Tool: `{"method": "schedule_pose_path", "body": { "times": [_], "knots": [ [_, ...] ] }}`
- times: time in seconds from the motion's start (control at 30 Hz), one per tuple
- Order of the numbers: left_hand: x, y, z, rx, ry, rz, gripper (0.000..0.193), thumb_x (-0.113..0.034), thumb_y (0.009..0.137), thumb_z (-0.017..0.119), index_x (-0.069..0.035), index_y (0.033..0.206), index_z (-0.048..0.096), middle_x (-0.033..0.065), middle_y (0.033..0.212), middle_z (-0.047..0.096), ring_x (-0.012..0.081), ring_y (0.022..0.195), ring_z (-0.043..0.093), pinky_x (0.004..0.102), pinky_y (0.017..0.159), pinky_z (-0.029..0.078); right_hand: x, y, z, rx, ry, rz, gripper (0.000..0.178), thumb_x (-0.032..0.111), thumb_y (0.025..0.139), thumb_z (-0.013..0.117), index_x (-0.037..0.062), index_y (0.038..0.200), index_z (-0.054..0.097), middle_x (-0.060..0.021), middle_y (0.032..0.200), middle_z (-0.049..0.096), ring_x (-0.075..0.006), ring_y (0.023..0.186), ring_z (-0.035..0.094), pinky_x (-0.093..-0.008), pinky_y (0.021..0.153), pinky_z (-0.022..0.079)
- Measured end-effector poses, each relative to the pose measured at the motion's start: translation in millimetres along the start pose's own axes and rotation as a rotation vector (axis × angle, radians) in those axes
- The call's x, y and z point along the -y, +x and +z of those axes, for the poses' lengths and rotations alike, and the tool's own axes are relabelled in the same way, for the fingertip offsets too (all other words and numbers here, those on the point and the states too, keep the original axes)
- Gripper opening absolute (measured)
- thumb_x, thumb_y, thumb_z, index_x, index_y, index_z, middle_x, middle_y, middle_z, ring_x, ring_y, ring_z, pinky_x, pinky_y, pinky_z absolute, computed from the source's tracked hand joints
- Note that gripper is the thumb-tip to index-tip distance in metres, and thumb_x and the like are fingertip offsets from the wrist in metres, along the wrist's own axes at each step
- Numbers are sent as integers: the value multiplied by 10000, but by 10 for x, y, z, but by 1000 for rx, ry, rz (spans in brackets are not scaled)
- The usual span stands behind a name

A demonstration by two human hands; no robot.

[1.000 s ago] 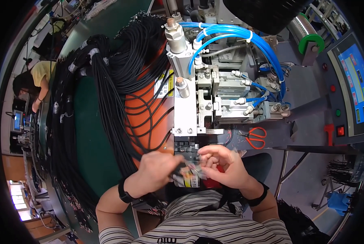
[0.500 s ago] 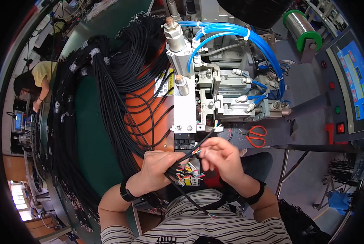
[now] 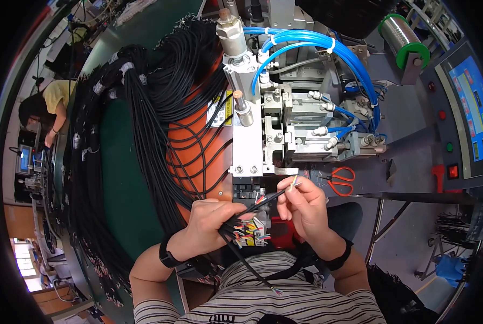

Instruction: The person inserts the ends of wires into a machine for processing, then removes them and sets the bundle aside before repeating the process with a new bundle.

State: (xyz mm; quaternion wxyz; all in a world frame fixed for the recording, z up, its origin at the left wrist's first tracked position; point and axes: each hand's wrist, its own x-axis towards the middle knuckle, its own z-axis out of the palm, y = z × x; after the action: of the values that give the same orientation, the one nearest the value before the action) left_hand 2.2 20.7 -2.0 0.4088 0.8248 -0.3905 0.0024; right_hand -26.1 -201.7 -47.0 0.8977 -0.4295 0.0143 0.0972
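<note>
My left hand [image 3: 213, 220] is closed round a bundle of black cables [image 3: 232, 229]. Their stripped ends show many thin coloured wires [image 3: 249, 232] fanned out beside my palm. One black cable [image 3: 268, 200] runs up to the right from the bundle. My right hand [image 3: 308, 209] pinches that cable's tip, where thin coloured wire ends [image 3: 294, 184] stick out between thumb and forefinger. Another loose cable [image 3: 248, 264] hangs from the bundle toward my striped shirt. Both hands are just in front of a metal pneumatic machine [image 3: 247, 146].
Long black cables [image 3: 144, 119] lie over an orange surface [image 3: 190, 143] at left. Orange-handled scissors [image 3: 341, 181] lie right of the machine. A solder wire spool [image 3: 403, 40] and a control screen [image 3: 470, 100] stand further right. A co-worker [image 3: 52, 105] sits far left.
My right hand has moved up and right and now pinches the single cable's tip. My left hand stays on the bundle. The machine's upright cylinder has shifted upward, showing more rod.
</note>
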Motion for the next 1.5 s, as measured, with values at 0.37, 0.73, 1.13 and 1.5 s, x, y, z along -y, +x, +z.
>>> {"method": "schedule_pose_path", "body": {
  "times": [0.37,0.73,1.13,1.5],
  "knots": [
    [-66,39,36,37,16,-2,361,-112,773,765,-24,1092,621,83,796,672,254,624,654,339,543,485,30,2,26,198,174,124,204,97,1008,534,-31,1146,613,-99,976,601,-120,665,608,-201,527,422],
    [-157,163,-7,154,-7,31,494,-153,713,773,-21,1146,575,92,833,669,289,705,669,366,610,510,20,-37,112,258,-431,-346,126,-16,966,547,-38,1072,611,-114,994,556,-119,675,590,-221,576,474],
    [54,162,-57,307,-226,84,374,-111,719,758,-45,1053,603,91,735,637,288,614,625,378,526,453,-68,57,108,338,-80,-143,113,-25,890,669,-28,993,624,-88,995,533,-90,720,542,-197,609,471],
    [-32,119,36,156,-84,15,286,-141,717,764,-46,917,583,70,666,594,276,581,615,364,524,437,-114,-28,192,105,-909,-706,295,-56,823,699,-13,1111,647,-134,1084,582,-173,932,603,-280,753,505]
  ]
}}
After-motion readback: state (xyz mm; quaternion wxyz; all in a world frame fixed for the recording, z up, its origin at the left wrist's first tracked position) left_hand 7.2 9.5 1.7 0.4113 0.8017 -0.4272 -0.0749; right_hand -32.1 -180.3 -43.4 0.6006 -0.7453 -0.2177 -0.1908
